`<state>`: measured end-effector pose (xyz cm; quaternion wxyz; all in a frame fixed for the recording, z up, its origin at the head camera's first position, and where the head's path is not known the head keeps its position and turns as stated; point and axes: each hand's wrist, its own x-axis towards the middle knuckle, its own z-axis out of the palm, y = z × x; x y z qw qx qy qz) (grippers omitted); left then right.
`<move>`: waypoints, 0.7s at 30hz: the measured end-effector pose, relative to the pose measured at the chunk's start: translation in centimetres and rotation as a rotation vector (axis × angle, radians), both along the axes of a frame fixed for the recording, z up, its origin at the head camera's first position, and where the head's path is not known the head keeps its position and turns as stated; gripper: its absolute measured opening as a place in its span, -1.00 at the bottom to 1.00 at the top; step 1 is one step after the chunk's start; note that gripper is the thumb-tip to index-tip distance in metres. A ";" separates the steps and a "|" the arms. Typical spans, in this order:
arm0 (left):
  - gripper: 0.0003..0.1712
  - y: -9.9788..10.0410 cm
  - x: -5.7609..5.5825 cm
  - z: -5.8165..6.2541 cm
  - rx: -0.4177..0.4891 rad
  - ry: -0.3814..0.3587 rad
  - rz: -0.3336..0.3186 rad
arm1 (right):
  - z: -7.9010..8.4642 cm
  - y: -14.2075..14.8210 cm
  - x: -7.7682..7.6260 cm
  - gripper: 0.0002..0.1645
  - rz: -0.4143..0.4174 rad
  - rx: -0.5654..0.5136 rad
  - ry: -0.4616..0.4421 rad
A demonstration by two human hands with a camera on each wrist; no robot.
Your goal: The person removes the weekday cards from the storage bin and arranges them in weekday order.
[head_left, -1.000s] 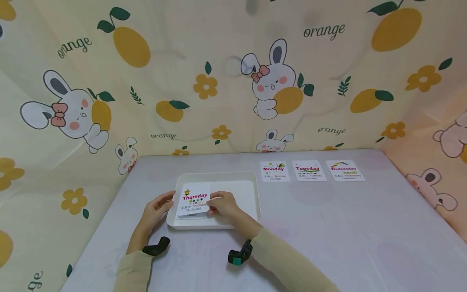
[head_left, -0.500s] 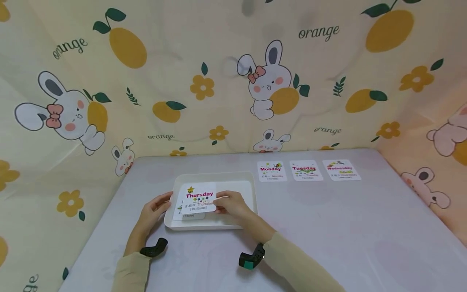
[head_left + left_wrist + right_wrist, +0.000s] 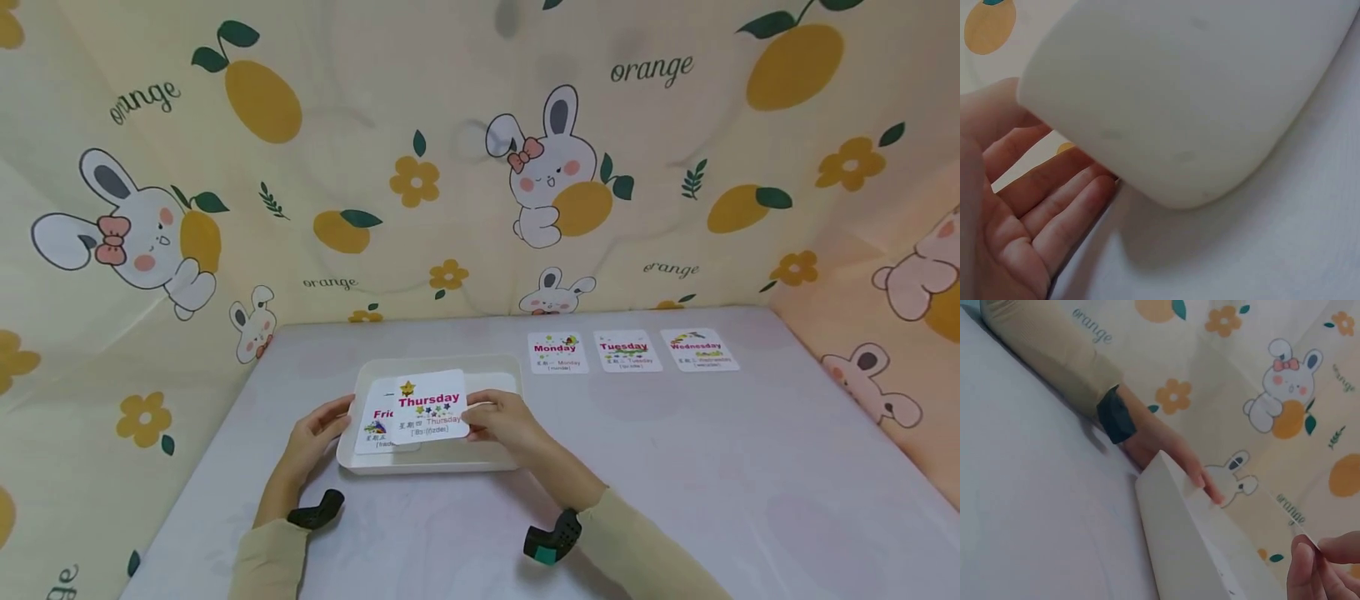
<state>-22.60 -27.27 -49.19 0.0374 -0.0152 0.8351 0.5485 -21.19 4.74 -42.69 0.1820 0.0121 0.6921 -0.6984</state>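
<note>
At the left end of the white tray [image 3: 431, 468], as I watched over the head feed, the person's left hand [image 3: 317, 429] touched the outer wall, fingers fairly straight and not clenched. Next along, the Friday card [image 3: 375, 425] lay in the tray, its right part hidden by the Thursday card [image 3: 431, 407]. That Thursday card was over the tray, pinched at its right edge by the right hand [image 3: 512, 421]; my right wrist view caught it nearly edge-on. What counted for me was that it reached leftward from those fingers, lettering slanting slightly upward to the right; I couldn't tell a long axis. Farther back and rightward on the table [image 3: 712, 483], the Monday card [image 3: 557, 353], Tuesday card [image 3: 628, 351] and Wednesday card [image 3: 699, 350] made a row, with the right hand nearer to it.
</note>
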 end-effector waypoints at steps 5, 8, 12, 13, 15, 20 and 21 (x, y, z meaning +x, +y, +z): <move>-0.41 0.0 -0.1 0.0 -0.006 0.005 -0.005 | 0.6 1.6 0.6 -0.60 0.026 0.036 0.010; -0.41 -0.2 -0.2 -0.3 0.000 0.011 -0.008 | 0.7 2.4 0.8 -0.59 0.040 0.048 0.021; -0.42 -0.3 -0.4 -0.5 -0.013 0.027 -0.005 | 0.6 3.4 1.0 -0.58 0.053 0.056 0.030; -0.42 -0.3 -0.4 -0.5 -0.016 0.029 -0.001 | 0.6 3.6 1.1 -0.57 0.056 0.056 0.032; -0.42 -0.2 -0.4 -0.5 -0.023 0.026 0.003 | 0.5 4.1 1.2 -0.57 0.058 0.058 0.032; -0.41 -0.1 -0.3 -0.5 -0.009 0.002 0.008 | 0.6 5.6 1.4 -0.54 0.050 0.063 0.024; -0.41 -0.1 -0.3 -0.5 0.000 0.000 0.009 | 0.6 5.9 1.4 -0.54 0.050 0.063 0.024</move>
